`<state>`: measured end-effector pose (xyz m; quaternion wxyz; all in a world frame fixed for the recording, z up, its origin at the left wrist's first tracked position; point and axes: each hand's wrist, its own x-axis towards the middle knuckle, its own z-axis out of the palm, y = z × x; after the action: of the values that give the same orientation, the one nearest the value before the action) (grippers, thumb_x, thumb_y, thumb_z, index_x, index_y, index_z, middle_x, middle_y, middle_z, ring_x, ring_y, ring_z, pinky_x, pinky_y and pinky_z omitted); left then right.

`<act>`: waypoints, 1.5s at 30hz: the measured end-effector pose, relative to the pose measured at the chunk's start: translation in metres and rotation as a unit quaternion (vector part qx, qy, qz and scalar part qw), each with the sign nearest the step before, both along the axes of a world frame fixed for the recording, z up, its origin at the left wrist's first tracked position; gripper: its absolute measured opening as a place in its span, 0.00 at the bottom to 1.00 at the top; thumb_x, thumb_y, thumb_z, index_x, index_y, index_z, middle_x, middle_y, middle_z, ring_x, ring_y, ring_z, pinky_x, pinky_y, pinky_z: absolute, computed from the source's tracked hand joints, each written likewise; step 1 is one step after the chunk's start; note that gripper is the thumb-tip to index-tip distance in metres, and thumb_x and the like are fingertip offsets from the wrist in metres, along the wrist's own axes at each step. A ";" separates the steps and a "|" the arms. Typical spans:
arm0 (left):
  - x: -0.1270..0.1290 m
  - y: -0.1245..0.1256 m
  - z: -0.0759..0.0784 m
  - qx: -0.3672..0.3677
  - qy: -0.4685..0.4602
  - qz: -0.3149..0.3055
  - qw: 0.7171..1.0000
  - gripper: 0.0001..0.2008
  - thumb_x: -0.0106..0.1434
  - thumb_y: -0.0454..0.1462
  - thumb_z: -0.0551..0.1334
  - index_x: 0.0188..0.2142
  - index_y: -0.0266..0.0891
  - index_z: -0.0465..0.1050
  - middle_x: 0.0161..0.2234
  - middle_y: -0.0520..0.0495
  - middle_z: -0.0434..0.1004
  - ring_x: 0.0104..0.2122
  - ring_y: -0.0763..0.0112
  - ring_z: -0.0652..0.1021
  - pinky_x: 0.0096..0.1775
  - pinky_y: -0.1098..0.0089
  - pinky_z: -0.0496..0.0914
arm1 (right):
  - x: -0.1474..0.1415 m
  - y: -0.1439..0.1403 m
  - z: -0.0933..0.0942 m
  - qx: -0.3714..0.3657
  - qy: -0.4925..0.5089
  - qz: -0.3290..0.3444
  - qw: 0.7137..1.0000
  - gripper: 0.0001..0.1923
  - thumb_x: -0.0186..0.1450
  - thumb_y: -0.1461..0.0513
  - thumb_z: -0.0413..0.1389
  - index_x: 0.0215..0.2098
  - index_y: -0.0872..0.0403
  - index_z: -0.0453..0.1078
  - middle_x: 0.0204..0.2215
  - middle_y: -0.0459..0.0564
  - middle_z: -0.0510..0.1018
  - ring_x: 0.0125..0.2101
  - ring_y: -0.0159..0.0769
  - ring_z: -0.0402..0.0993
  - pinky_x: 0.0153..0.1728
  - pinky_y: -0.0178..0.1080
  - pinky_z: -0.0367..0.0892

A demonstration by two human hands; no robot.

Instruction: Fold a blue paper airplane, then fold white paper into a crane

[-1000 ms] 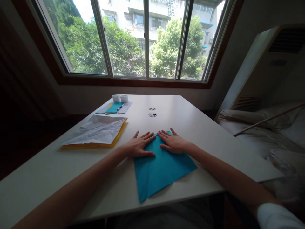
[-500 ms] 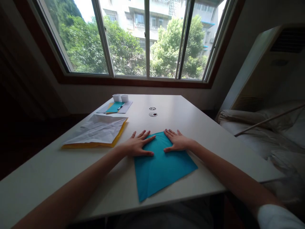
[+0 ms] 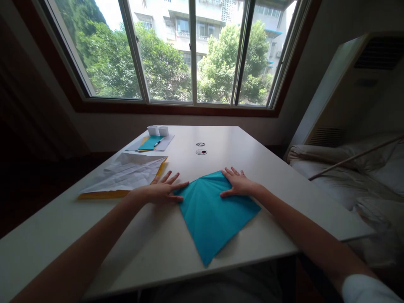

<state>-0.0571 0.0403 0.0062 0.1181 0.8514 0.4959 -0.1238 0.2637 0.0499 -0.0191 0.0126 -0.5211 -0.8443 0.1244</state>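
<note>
A folded sheet of blue paper [image 3: 211, 219] lies on the white table in front of me, one corner pointing toward the near edge. Creases fan out from its upper part. My left hand [image 3: 164, 191] is spread at the paper's left corner, thumb and forefinger touching its edge. At the upper right, my right hand [image 3: 238, 184] rests with spread fingers on the paper, covering part of that edge. Neither hand grips anything.
Crumpled white paper on yellow paper [image 3: 123, 172] lies left of my left hand. Farther back are blue paper [image 3: 150, 142], a pen [image 3: 158, 142] and two small white boxes [image 3: 158, 131]. Two round discs [image 3: 201, 152] lie mid-table [image 3: 249, 151].
My left hand has slid left from the paper's middle to its left corner. The paper has turned, its near corner shifting right. My right hand has barely moved.
</note>
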 end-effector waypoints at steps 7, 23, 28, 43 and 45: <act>0.012 -0.012 0.014 0.109 -0.039 -0.086 0.990 0.20 0.58 0.55 0.54 0.47 0.59 0.70 0.63 0.50 0.47 0.62 0.48 0.41 0.55 0.42 0.43 | -0.004 -0.002 0.010 0.175 0.022 0.017 0.984 0.44 0.52 0.43 0.57 0.61 0.47 0.48 0.59 0.54 0.55 0.59 0.52 0.46 0.56 0.56 0.43; 0.059 -0.029 0.003 0.196 -0.125 -0.016 0.973 0.15 0.64 0.43 0.50 0.45 0.44 0.70 0.35 0.44 0.74 0.33 0.64 0.75 0.33 0.68 0.67 | -0.011 -0.012 0.013 0.098 0.028 0.110 0.989 0.24 0.64 0.51 0.47 0.55 0.52 0.63 0.50 0.56 0.68 0.48 0.47 0.64 0.47 0.46 0.62; 0.051 -0.016 -0.010 0.209 -0.131 0.013 0.969 0.16 0.60 0.48 0.55 0.43 0.44 0.71 0.35 0.46 0.75 0.42 0.58 0.72 0.39 0.65 0.67 | 0.001 -0.008 0.011 0.003 0.047 0.117 0.992 0.31 0.64 0.49 0.45 0.62 0.50 0.51 0.60 0.51 0.56 0.58 0.47 0.51 0.56 0.49 0.52; 0.037 0.007 -0.028 0.173 -0.183 0.113 0.961 0.26 0.52 0.55 0.59 0.45 0.43 0.72 0.50 0.44 0.69 0.52 0.50 0.64 0.49 0.56 0.61 | 0.038 0.020 0.008 -0.010 0.019 -0.117 0.993 0.45 0.46 0.39 0.57 0.54 0.55 0.61 0.51 0.61 0.64 0.52 0.55 0.58 0.47 0.48 0.60; 0.038 0.007 -0.027 0.160 -0.202 0.124 0.958 0.24 0.51 0.52 0.60 0.43 0.43 0.73 0.50 0.46 0.70 0.52 0.52 0.65 0.49 0.59 0.62 | 0.037 0.022 0.005 -0.024 0.056 -0.132 0.989 0.42 0.44 0.40 0.59 0.50 0.55 0.63 0.47 0.59 0.67 0.49 0.51 0.61 0.44 0.45 0.62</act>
<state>-0.0186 0.0473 -0.0209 0.0926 0.7982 0.5767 0.1472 0.3006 0.0717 -0.0138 0.0635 -0.6207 -0.7625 0.1711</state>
